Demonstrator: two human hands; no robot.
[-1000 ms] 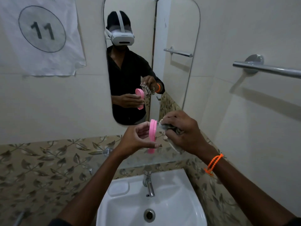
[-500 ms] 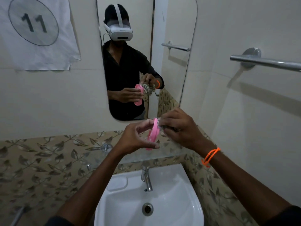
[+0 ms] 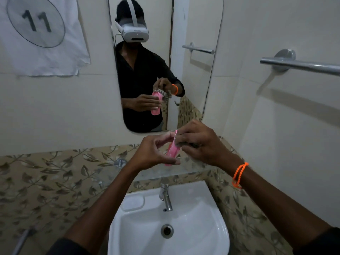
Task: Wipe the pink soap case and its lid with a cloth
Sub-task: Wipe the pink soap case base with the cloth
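Tilted further since before, the pink soap case piece stands edge-on, long axis near-vertical, pinched in the left hand; the right hand presses a cloth, mostly hidden, against it.

cloth: mostly buried under right hand — only a grey scrap showed
pink piece: edge-on — case or lid, couldn't tell
towel bar: cut off at right edge

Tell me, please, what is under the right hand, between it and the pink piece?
Under the right hand a striped cloth presses against the pink soap case piece, which the left hand holds. Most of the cloth is covered by the fingers; the mirror shows more.
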